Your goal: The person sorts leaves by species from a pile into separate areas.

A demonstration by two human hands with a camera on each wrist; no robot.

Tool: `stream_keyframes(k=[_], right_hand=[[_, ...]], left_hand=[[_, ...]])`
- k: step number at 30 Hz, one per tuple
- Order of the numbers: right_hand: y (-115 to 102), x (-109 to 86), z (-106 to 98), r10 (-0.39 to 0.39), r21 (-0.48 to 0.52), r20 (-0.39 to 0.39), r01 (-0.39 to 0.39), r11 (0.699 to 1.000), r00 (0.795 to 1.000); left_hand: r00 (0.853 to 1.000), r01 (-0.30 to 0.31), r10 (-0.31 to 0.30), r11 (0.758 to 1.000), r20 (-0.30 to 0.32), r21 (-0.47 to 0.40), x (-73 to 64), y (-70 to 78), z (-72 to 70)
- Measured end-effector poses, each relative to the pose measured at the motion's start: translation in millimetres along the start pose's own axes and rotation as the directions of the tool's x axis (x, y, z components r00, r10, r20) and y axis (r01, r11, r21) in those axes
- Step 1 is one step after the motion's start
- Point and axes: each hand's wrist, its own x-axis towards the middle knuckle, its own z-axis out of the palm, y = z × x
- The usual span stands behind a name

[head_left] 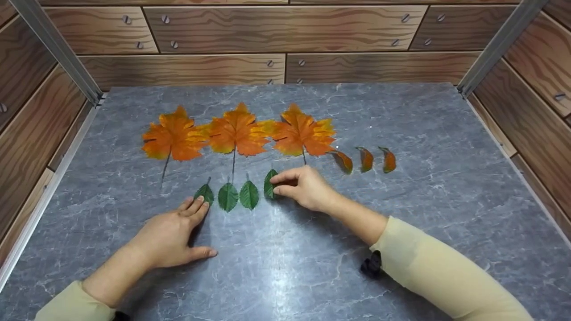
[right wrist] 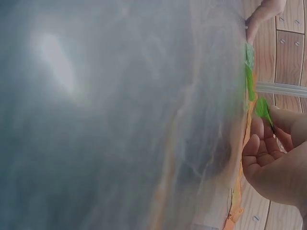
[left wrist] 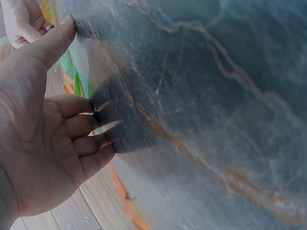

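Note:
My right hand [head_left: 310,189] pinches a green leaf [head_left: 268,183] between thumb and forefinger; the same leaf [right wrist: 262,109] shows at the fingertips in the right wrist view. My left hand [head_left: 171,232] lies spread on the table, its fingertips touching the leftmost green leaf [head_left: 205,192]. Between the hands lie two more green leaves, one [head_left: 228,197] nearer the left hand and one [head_left: 249,195] nearer the right. In the left wrist view, the left hand [left wrist: 53,129] has its thumb held away from the fingers.
Behind the green leaves stand three orange maple leaves [head_left: 174,133], [head_left: 236,131], [head_left: 301,129] in a row with overlapping edges. Three small curled brown-orange leaves [head_left: 343,161], [head_left: 366,159], [head_left: 389,160] lie to their right. Wood-patterned walls [head_left: 285,29] enclose the grey marbled table [head_left: 424,200].

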Motion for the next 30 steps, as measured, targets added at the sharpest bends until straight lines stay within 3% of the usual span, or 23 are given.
stream_keyframes(k=[18, 22, 30], right_hand=[[0.5, 1.3, 3.5, 0.009, -0.036, 0.089, -0.006, 0.999, 0.996], [0.2, -5.2, -2.5, 0.000, -0.082, 0.062, 0.005, 0.997, 0.998], [1.9, -27.5, -28.8, -0.063, -0.168, -0.069, 0.051, 0.984, 0.996]], left_hand=[[1.000, 0.006, -0.006, 1.000, 0.002, -0.012, 0.9, -0.8, 0.5], [1.000, 0.003, -0.003, 1.000, -0.012, -0.019, 1.7, -2.1, 1.1], [0.996, -0.027, 0.030, 0.999, -0.089, 0.034, 0.8, -4.4, 1.9]])
